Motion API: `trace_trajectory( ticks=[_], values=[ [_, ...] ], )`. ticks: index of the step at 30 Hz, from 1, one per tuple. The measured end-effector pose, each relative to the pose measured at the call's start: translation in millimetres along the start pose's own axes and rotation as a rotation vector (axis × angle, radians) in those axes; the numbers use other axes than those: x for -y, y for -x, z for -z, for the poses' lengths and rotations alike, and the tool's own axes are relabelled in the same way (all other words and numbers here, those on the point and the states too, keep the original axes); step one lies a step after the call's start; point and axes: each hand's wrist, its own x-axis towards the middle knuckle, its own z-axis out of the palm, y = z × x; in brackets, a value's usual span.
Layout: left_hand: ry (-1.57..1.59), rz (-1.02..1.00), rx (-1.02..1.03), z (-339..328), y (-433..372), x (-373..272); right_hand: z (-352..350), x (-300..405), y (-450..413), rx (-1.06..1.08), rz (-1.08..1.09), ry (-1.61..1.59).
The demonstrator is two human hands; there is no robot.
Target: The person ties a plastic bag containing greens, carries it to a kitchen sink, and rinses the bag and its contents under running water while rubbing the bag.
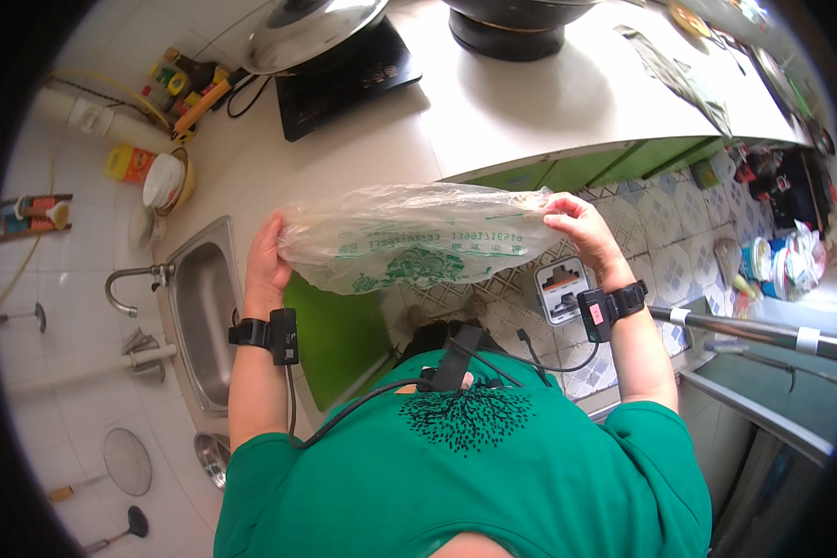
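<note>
A clear plastic bag with green printing is stretched sideways in front of my body, in the middle of the head view. At its left end my left hand grips the gathered plastic, with the thumb and fingers partly hidden by it. My right hand pinches the bag's right end between thumb and fingers. The bag hangs in the air near the counter's front edge, above the tiled floor. Its printing includes writing and a drawing. Both wrists carry black strapped devices with cables.
A steel sink with a curved faucet lies left. An induction cooker bearing a lidded pan stands on the counter. A dark pot is at the back. A grey cloth droops over the edge at right.
</note>
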Motion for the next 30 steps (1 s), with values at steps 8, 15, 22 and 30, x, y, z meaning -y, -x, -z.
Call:
trace_trajectory(
  ticks=[8, 15, 22, 30],
  values=[
    [-0.159, 0.036, 0.103, 3.6, -8.1, -8.1, -25.7, 15.8, 26.3, -0.180, 0.134, -0.016],
    [-0.149, -0.001, 0.198, 17.3, -11.6, -12.0, -47.1, 24.1, 27.8, -0.096, 0.085, -0.122],
    [-0.189, -0.024, 0.194, 16.7, -14.3, -18.5, -42.2, 16.1, 26.6, -0.176, 0.027, 0.298],
    [-0.313, 0.013, 0.096, 22.7, -17.9, -17.4, -30.3, 13.0, 13.9, -0.351, 0.145, 0.053]
  ],
)
